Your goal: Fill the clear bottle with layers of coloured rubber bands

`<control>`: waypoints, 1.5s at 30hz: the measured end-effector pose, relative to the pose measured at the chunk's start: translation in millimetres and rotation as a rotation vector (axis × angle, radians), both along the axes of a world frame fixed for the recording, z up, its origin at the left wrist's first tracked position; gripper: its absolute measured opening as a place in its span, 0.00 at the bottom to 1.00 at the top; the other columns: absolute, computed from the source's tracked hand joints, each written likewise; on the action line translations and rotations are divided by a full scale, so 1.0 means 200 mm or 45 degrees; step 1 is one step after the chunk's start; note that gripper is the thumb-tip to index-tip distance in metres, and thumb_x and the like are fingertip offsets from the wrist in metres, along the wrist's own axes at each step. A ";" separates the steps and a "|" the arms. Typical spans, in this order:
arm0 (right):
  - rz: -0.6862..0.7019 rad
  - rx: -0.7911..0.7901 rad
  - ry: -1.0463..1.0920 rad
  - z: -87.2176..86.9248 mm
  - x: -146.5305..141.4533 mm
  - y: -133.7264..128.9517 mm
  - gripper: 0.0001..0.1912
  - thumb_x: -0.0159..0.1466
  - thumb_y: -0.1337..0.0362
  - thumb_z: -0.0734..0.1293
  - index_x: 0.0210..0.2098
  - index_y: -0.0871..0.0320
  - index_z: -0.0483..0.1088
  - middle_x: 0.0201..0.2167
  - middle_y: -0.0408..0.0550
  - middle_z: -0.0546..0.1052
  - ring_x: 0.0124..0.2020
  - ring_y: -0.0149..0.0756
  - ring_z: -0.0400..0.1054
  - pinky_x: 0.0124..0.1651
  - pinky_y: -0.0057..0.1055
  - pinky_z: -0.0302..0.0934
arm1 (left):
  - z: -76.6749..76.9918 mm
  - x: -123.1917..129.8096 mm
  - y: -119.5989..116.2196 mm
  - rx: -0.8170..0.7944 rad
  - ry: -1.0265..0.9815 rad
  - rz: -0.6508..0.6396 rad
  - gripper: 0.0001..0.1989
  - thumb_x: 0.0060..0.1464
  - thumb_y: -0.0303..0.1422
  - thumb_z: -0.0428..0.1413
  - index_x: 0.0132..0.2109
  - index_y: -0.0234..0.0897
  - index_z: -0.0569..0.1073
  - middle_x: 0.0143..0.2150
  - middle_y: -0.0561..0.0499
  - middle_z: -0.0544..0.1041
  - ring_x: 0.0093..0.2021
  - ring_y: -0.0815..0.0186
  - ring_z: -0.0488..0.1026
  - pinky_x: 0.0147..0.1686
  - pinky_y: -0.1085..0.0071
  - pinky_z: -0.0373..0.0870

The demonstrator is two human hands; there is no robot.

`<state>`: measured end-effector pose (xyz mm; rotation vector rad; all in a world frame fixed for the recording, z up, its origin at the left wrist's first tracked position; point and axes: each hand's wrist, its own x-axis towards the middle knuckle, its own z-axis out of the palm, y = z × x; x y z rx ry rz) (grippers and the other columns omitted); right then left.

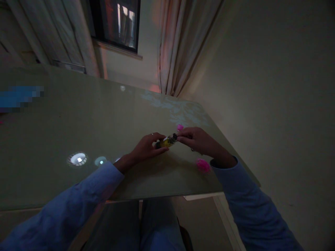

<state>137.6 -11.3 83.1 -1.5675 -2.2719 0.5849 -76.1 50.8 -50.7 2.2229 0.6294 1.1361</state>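
Note:
A small cylinder (165,142) with a yellow middle and dark ends is held above the table, tilted up to the right. My left hand (149,146) grips it from the left, thumb on the near side and fingers on the far side. At its right, dark end, my right hand (195,138) has its fingers pinched together. What those fingers hold is too dark and small to make out. Just behind them lies a small pink piece (180,127). A bright pink, ragged-looking clump (203,165) rests on the table below my right wrist.
The glossy table (91,122) reflects ceiling lights and has a pale leaf pattern at its far right corner. At the far left is a blurred blue shape (18,97). A wall (274,87) borders the right side; curtains (178,45) and a window stand behind.

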 end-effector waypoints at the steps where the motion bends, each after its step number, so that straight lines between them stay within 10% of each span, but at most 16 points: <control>1: -0.012 0.013 0.028 0.00 0.00 0.00 0.12 0.65 0.64 0.65 0.37 0.61 0.82 0.24 0.43 0.75 0.26 0.30 0.63 0.31 0.28 0.54 | 0.00 0.00 0.00 -0.003 -0.005 0.002 0.20 0.55 0.44 0.64 0.49 0.36 0.77 0.44 0.45 0.82 0.40 0.61 0.79 0.42 0.64 0.75; 22: 0.096 0.293 0.064 -0.10 0.05 -0.07 0.16 0.67 0.62 0.67 0.52 0.58 0.79 0.32 0.47 0.80 0.27 0.29 0.62 0.35 0.29 0.57 | 0.04 0.00 -0.02 -0.118 -0.086 -0.022 0.19 0.53 0.43 0.65 0.47 0.36 0.78 0.43 0.45 0.83 0.38 0.62 0.79 0.39 0.66 0.76; 45: 0.263 -0.053 -0.036 -0.16 -0.02 0.02 0.22 0.58 0.76 0.63 0.45 0.55 0.82 0.31 0.44 0.82 0.28 0.31 0.68 0.35 0.28 0.58 | 0.00 0.00 -0.02 -0.026 -0.024 -0.074 0.16 0.56 0.43 0.63 0.47 0.37 0.78 0.42 0.46 0.83 0.39 0.62 0.79 0.41 0.66 0.74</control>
